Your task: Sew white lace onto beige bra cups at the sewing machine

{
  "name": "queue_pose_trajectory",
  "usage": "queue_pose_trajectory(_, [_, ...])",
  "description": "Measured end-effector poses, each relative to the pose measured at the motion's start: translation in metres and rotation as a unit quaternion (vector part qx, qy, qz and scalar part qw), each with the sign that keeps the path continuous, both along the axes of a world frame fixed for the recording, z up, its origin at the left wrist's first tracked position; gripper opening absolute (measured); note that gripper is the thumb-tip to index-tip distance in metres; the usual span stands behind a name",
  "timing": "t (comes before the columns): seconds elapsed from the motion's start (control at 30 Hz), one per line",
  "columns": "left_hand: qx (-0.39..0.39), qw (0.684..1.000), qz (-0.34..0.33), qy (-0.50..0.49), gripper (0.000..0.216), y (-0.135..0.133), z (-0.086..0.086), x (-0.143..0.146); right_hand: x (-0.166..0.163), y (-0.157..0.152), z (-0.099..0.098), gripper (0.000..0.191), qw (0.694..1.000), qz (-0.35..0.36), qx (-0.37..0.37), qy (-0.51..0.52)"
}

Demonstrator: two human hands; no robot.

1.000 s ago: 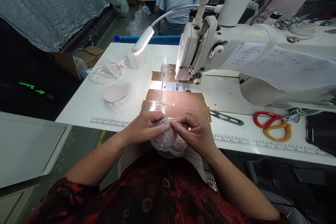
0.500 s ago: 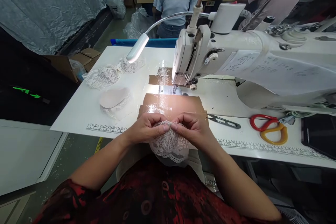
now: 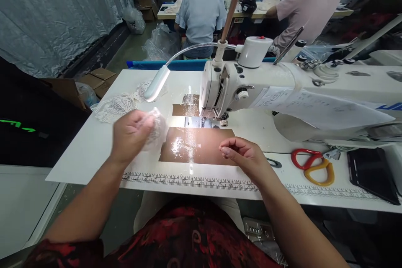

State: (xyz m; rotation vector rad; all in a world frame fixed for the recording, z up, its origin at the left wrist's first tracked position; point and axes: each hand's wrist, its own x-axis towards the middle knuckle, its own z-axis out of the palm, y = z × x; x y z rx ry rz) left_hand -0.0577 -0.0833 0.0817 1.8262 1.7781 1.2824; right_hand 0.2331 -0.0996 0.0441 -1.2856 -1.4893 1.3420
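Observation:
My left hand [image 3: 130, 136] is raised over the left part of the table, closed around a white lace cup [image 3: 156, 127] that is slightly blurred by motion. The beige pad with lace that lay there is hidden by this hand or gathered with the lace; I cannot tell which. Beyond the hand lie more white lace cups [image 3: 117, 106]. My right hand [image 3: 241, 153] hovers by the right end of the brown taped sheet [image 3: 201, 146], its fingers loosely curled and apart, with nothing visible in them. The white sewing machine [image 3: 216, 90] stands just beyond the sheet.
A bendy lamp [image 3: 158, 82] hangs over the table's left. At the right lie thread snips [image 3: 274, 163], scissors with red and yellow handles [image 3: 320, 169] and a black flat device [image 3: 372, 176]. A printed ruler [image 3: 191, 183] runs along the front edge. Two people sit at machines beyond.
My hands have parted. The left carried the lace cup from my lap to the left over the table; the right let go of it and stays near the sheet. My view has tilted up.

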Motion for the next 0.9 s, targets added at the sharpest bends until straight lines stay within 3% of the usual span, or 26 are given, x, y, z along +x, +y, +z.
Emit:
queue_pose_trajectory(0.03, [0.011,0.992,-0.023,0.122,0.027,0.008,-0.003,0.009,-0.001,0.004,0.002,0.025,0.999,0.005,0.018,-0.036])
queue_pose_trajectory(0.1, [-0.008,0.932,-0.101,0.348,0.027,0.024,-0.017,0.037,-0.005,0.013,0.006,0.022,0.993,0.026,0.05,-0.108])
queue_pose_trajectory(0.2, [-0.038,0.893,-0.175,0.414,0.021,0.036,-0.049,0.081,-0.016,0.03,0.006,0.017,0.975,0.061,0.091,-0.195])
queue_pose_trajectory(0.3, [-0.045,0.869,-0.229,0.436,0.019,0.03,-0.072,0.104,-0.024,0.042,-0.004,0.021,0.953,0.09,0.144,-0.25])
queue_pose_trajectory(0.37, [-0.04,0.86,-0.251,0.444,0.02,0.022,-0.076,0.107,-0.027,0.046,-0.013,0.025,0.939,0.1,0.184,-0.274])
queue_pose_trajectory(0.53, [-0.041,0.861,-0.295,0.413,0.028,0.02,-0.053,0.092,-0.032,0.042,-0.03,0.027,0.881,0.13,0.267,-0.369])
queue_pose_trajectory(0.63, [-0.109,0.881,-0.362,0.283,0.027,0.033,-0.038,0.076,-0.034,0.038,-0.031,0.028,0.834,0.134,0.295,-0.446])
queue_pose_trajectory(0.7, [-0.116,0.883,-0.4,0.218,0.026,0.04,-0.037,0.067,-0.034,0.036,-0.032,0.029,0.811,0.131,0.304,-0.482])
queue_pose_trajectory(0.9, [0.023,0.884,-0.337,0.324,0.031,0.047,-0.067,0.067,-0.037,0.035,-0.035,0.037,0.777,0.11,0.323,-0.528])
